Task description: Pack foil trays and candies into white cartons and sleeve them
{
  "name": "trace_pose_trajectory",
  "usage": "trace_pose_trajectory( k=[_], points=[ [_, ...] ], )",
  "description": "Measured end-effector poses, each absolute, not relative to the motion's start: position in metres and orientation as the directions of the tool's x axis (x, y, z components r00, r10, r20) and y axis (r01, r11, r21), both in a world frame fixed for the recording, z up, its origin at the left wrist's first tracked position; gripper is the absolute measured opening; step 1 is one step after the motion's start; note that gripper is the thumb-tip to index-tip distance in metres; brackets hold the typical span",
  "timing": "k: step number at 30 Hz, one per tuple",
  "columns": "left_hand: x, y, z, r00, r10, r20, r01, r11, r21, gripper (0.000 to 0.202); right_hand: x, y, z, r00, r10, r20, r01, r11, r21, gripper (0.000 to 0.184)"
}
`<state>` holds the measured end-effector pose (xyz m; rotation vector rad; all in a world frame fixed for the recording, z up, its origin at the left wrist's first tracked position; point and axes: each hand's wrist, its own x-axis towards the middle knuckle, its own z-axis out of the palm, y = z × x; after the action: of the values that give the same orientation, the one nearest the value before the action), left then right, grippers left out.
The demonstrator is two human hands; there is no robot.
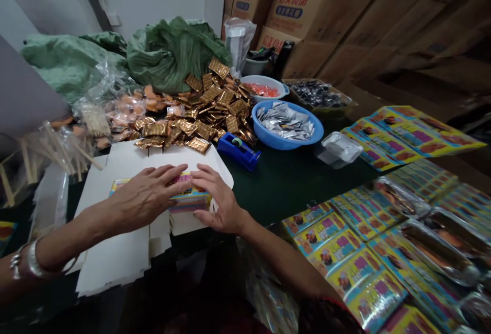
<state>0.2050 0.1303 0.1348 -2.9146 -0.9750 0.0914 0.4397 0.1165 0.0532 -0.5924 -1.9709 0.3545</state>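
Note:
My left hand (146,198) lies flat, fingers stretched, on top of a small colourful printed box (190,200) that sits on white card sheets (115,252). My right hand (218,201) cups the box's right end, its fingers curved against the side and the thumb low at the front. The box is mostly hidden beneath both hands. A silver bracelet circles my left wrist.
A heap of gold sachets (203,114), a blue tape dispenser (238,151) and a blue bowl of silver packets (286,125) lie behind. Colourful printed flat boxes (353,257) and clear trays (437,247) cover the right. Green bags, wooden sticks and cardboard cartons stand further back.

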Motion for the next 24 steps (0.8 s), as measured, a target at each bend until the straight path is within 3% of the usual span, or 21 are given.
trace_pose_trajectory(
  k=[6,9,11,13,14,16,19,24],
  points=[
    [0.164,0.121,0.127,0.815,0.578,0.034,0.576,-0.805,-0.144,0.052,0.428,0.121,0.047,-0.330,0.396,0.857,0.248,0.912,-0.326,0.040],
    [0.126,0.113,0.112,0.749,0.646,0.147,0.662,-0.742,-0.109,0.062,0.434,0.114,0.056,-0.346,0.459,0.819,0.210,0.888,-0.409,0.041],
    [0.110,0.112,0.100,0.720,0.663,0.205,0.684,-0.727,-0.053,0.068,0.450,0.114,0.065,-0.282,0.604,0.745,0.242,0.796,-0.554,0.047],
    [0.104,0.114,0.092,0.713,0.659,0.242,0.680,-0.734,-0.005,0.073,0.479,0.124,0.072,0.004,0.813,0.583,0.330,0.549,-0.768,0.050],
    [0.105,0.115,0.089,0.711,0.656,0.255,0.675,-0.737,0.013,0.075,0.496,0.133,0.075,0.194,0.882,0.430,0.339,0.351,-0.873,0.049],
    [0.108,0.116,0.088,0.704,0.656,0.273,0.674,-0.738,0.038,0.076,0.531,0.158,0.080,0.433,0.899,0.061,0.269,-0.065,-0.961,0.042],
    [0.111,0.115,0.090,0.700,0.653,0.288,0.667,-0.742,0.059,0.077,0.565,0.198,0.081,0.370,0.895,-0.250,0.237,-0.351,-0.906,0.031],
    [0.112,0.113,0.088,0.696,0.643,0.319,0.657,-0.750,0.077,0.078,0.573,0.228,0.077,0.259,0.890,-0.375,0.277,-0.440,-0.854,0.031]
  ],
)
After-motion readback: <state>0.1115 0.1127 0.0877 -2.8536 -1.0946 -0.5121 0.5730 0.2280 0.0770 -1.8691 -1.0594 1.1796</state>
